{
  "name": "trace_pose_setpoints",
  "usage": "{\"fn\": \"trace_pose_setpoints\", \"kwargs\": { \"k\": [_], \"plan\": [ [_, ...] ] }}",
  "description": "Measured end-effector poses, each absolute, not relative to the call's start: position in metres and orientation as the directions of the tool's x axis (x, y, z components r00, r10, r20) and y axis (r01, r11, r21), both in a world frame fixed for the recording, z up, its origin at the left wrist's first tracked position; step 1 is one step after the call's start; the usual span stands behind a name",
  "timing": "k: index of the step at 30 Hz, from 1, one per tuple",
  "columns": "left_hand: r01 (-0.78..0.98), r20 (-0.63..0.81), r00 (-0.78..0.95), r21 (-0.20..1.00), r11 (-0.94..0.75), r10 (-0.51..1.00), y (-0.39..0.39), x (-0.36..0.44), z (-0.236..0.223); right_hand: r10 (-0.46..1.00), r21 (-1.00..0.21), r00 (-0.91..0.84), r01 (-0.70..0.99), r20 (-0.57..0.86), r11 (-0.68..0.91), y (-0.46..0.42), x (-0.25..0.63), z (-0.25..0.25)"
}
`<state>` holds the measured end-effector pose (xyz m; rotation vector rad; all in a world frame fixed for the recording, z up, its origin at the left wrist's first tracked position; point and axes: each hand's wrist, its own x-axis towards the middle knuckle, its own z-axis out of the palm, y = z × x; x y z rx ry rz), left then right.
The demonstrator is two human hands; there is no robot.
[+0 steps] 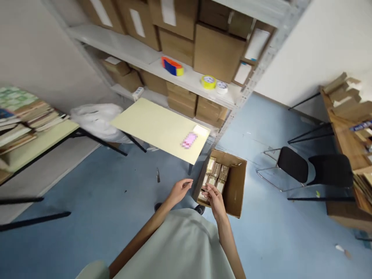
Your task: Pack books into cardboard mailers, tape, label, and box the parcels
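My left hand point(180, 190) hangs in the air in front of my body, its fingers loosely bent and a little apart from the thumb, with nothing seen in it. My right hand point(215, 197) is also loosely bent and appears to hold nothing; it overlaps the left side of an open cardboard carton point(236, 190) on the floor. Several small brown boxes point(223, 173) with pale labels sit inside the carton, on its left side. I cannot tell whether my right fingers touch any of them.
A pale yellow table point(154, 122) stands ahead, bearing a blurred pink item point(189, 140). Behind it, a metal shelf point(116, 44) holds cardboard boxes, a yellow tape roll point(208, 81) and a white tape roll point(222, 87). Black chairs point(293, 164) stand right; a knife-like item point(158, 175) lies on the floor.
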<state>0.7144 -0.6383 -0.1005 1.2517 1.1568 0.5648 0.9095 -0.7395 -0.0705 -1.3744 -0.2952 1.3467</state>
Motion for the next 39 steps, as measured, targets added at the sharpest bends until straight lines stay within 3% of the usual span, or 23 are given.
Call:
{"fn": "trace_pose_setpoints", "kwargs": {
  "k": [10, 18, 24, 30, 39],
  "plan": [
    [0.03, -0.319, 0.135, 0.948, 0.318, 0.938, -0.61, 0.508, -0.079, 0.865, -0.866, 0.195, -0.31, -0.462, -0.393, -0.662, 0.725, -0.043],
    [-0.156, -0.317, -0.13, 0.942, 0.297, 0.939, -0.6, 0.391, -0.066, 0.893, -0.882, -0.066, -0.137, -0.446, -0.451, -0.594, 0.603, -0.014],
    [-0.225, -0.324, -0.383, 0.941, 0.253, 0.865, -0.593, 0.316, -0.078, 0.833, -0.852, -0.227, -0.029, -0.504, -0.523, -0.517, 0.518, -0.022],
    [-0.186, -0.353, -0.55, 0.935, 0.301, 0.757, -0.547, 0.224, -0.077, 0.772, -0.829, -0.382, -0.025, -0.508, -0.558, -0.423, 0.416, -0.035],
    [-0.085, -0.357, -0.667, 0.908, 0.41, 0.654, -0.431, 0.119, -0.033, 0.68, -0.835, -0.555, 0.048, -0.479, -0.549, -0.276, 0.296, -0.025]
  ]
}}
